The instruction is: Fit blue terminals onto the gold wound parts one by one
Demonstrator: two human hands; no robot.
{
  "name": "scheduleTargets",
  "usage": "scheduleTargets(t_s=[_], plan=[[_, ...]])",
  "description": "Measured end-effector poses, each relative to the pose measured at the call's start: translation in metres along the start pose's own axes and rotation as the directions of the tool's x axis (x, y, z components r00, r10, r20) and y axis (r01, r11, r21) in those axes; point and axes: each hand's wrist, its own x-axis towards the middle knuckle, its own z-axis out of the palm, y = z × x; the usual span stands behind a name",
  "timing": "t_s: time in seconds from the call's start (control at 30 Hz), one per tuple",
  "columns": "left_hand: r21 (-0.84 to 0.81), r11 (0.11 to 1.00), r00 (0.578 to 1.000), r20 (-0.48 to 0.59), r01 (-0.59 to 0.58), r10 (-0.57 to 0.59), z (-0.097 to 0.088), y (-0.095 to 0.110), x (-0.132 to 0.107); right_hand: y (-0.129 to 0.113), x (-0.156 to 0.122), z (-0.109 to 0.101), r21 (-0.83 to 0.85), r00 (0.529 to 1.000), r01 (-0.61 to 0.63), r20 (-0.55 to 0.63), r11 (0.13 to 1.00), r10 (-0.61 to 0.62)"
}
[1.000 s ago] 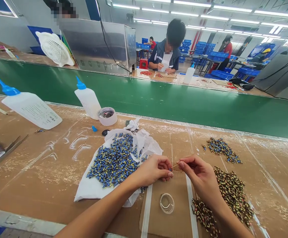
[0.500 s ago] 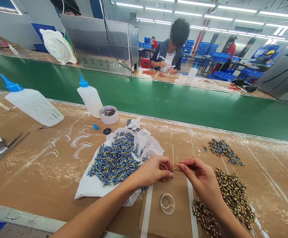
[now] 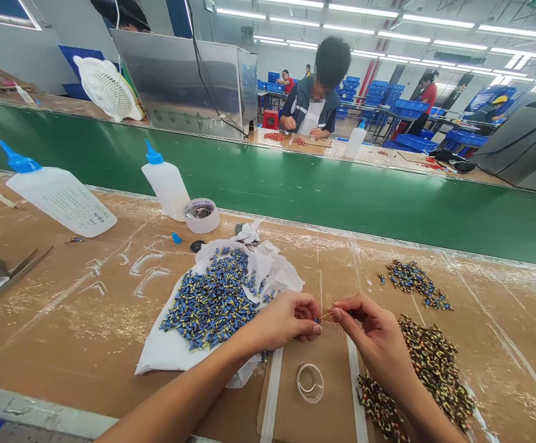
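My left hand (image 3: 301,317) is closed in a pinch on a tiny blue part, mostly hidden by the fingertips. My right hand (image 3: 364,320) pinches a thin yellowish stick (image 3: 325,315), whose tip meets the blue part. Left of my hands, a heap of small blue-and-yellow parts (image 3: 212,301) lies on a white plastic bag (image 3: 157,351). Below the hands stands a small clear round dish (image 3: 310,383). Beside my right forearm is a pile of dark parts with yellow curls (image 3: 434,363), and beyond it a smaller group of blue-and-dark parts (image 3: 418,283).
Two white squeeze bottles (image 3: 64,203) with blue nozzles and a tape roll (image 3: 201,215) are on the cardboard-covered table (image 3: 87,332). Tweezers (image 3: 21,271) lie at the far left. Past a green conveyor belt (image 3: 295,184), another person (image 3: 314,92) works at the opposite bench.
My hands keep almost the same pose, the stick still at the blue part. Across the belt, the other person's hands have moved slightly apart. The view has shifted a little.
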Motion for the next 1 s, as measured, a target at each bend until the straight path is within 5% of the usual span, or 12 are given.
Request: scheduleTargets(t_s=[1.0], plan=[[0.015, 1.000, 1.000, 0.015, -0.022, 0.022, -0.0012, -0.0020, -0.0009, -0.0054, -0.0027, 0.0036, -0.079, 0.977, 0.206, 0.067, 0.975, -0.201]])
